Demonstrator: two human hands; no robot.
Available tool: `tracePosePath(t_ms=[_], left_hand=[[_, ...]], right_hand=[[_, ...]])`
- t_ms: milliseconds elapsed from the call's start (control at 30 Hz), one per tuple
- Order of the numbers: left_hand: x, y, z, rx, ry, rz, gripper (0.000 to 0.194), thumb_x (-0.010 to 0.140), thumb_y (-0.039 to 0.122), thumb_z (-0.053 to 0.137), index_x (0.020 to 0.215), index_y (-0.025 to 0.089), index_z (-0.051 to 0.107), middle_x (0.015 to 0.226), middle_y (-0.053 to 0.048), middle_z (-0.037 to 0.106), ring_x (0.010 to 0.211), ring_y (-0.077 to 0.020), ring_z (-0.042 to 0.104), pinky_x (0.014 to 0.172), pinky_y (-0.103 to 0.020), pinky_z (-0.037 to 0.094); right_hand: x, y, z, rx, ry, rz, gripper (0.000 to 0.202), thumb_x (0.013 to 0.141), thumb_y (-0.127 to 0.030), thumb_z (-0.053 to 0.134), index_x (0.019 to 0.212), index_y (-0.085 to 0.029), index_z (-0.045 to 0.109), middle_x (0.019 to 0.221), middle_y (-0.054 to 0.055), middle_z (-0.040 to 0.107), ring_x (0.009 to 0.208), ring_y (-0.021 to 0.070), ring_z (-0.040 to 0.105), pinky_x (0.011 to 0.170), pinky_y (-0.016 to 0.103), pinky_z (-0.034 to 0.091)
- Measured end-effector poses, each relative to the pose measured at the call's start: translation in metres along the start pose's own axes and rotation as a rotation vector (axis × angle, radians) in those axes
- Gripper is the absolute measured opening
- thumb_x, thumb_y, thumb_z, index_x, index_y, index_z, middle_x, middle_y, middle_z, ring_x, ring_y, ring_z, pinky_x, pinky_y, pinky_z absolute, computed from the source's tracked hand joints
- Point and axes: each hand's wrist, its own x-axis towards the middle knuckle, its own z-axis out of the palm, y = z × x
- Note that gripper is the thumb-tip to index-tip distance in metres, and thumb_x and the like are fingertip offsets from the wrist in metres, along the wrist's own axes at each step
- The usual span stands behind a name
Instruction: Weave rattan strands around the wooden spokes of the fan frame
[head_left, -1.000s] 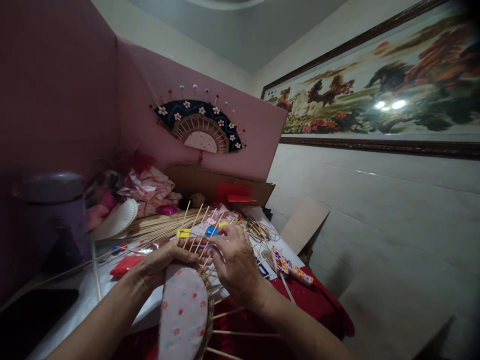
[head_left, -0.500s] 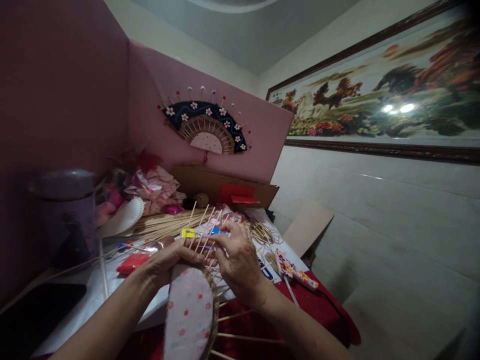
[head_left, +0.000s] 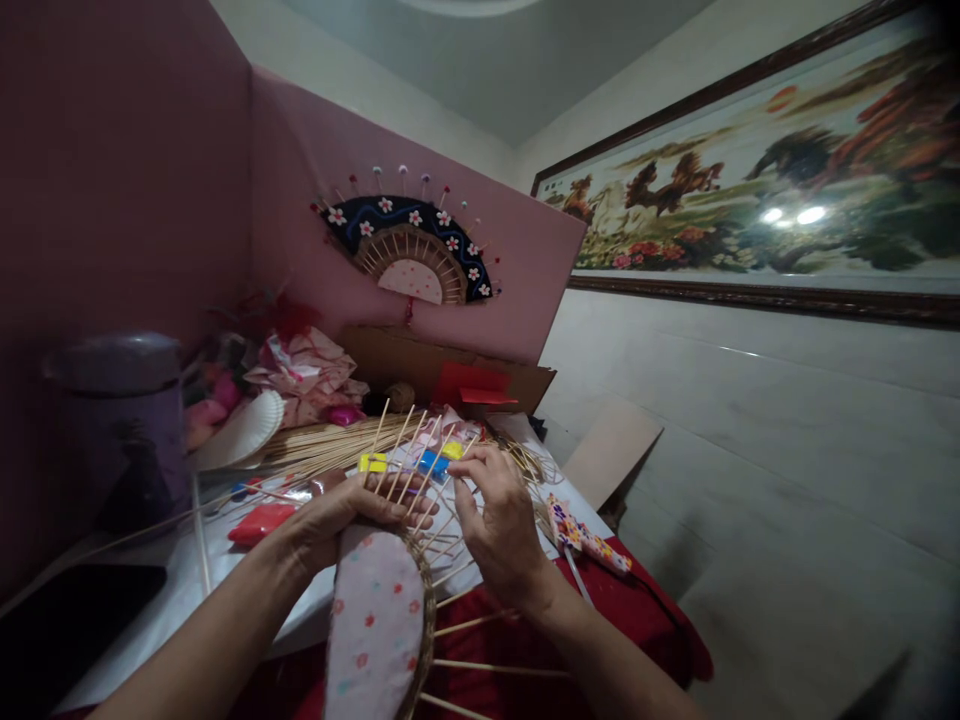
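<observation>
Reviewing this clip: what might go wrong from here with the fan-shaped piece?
- The thin sticks jut out past the patterned panel; the right forearm, close by, might knock or bend one.
- The left hand grips near one end, so the piece could twist.
- Loose strands behind the right hand might snag.

A framed horse picture (head_left: pixel 750 170) hangs on a pale tiled wall (head_left: pixel 787 420).

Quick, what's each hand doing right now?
Left hand: closed on the fan frame by its thin sticks.
Right hand: fingers curled beside the sticks; whether they pinch anything thin, I can't tell.
</observation>
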Motion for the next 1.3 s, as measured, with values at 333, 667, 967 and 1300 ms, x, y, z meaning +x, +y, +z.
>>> tracePosePath(t_ms=[333, 667, 967, 1300], left_hand=[[-0.003, 0.002, 0.006, 0.007, 0.007, -0.005, 0.035, 0.057, 0.000, 0.068, 0.090, 0.010, 0.065, 0.085, -0.010, 0.072, 0.081, -0.0213, 0.067, 0.069, -0.025, 0.049], [-0.003, 0.004, 0.009, 0.030, 0.036, -0.009, 0.035, 0.056, 0.002, 0.071, 0.089, 0.011, 0.065, 0.084, -0.011, 0.072, 0.080, -0.0210, 0.067, 0.067, -0.024, 0.049], [-0.004, 0.003, 0.008, 0.070, 0.068, -0.010, 0.035, 0.058, 0.002, 0.069, 0.092, 0.010, 0.066, 0.089, -0.012, 0.071, 0.083, -0.0235, 0.066, 0.074, -0.031, 0.050], [-0.003, 0.004, 0.010, 0.025, 0.059, -0.001, 0.036, 0.054, 0.000, 0.071, 0.088, 0.012, 0.066, 0.083, -0.010, 0.072, 0.081, -0.0237, 0.067, 0.075, -0.031, 0.049]], right_hand=[[-0.016, 0.003, -0.003, -0.027, -0.028, 0.013, 0.005, 0.080, -0.022, 0.057, 0.075, -0.020, 0.057, 0.091, 0.005, 0.056, 0.090, 0.0216, 0.047, 0.081, 0.036, 0.037], [-0.014, 0.005, 0.006, -0.072, -0.042, 0.029, 0.004, 0.077, -0.017, 0.058, 0.074, -0.020, 0.058, 0.092, 0.005, 0.055, 0.091, 0.0207, 0.046, 0.081, 0.035, 0.037], [-0.014, 0.004, 0.004, -0.083, -0.040, 0.036, 0.004, 0.077, -0.017, 0.058, 0.074, -0.020, 0.057, 0.092, 0.004, 0.056, 0.091, 0.0211, 0.046, 0.081, 0.036, 0.036], [-0.019, -0.001, 0.003, -0.020, -0.107, -0.023, 0.004, 0.080, -0.020, 0.057, 0.078, -0.020, 0.061, 0.095, 0.004, 0.055, 0.092, 0.0209, 0.046, 0.082, 0.037, 0.036]])
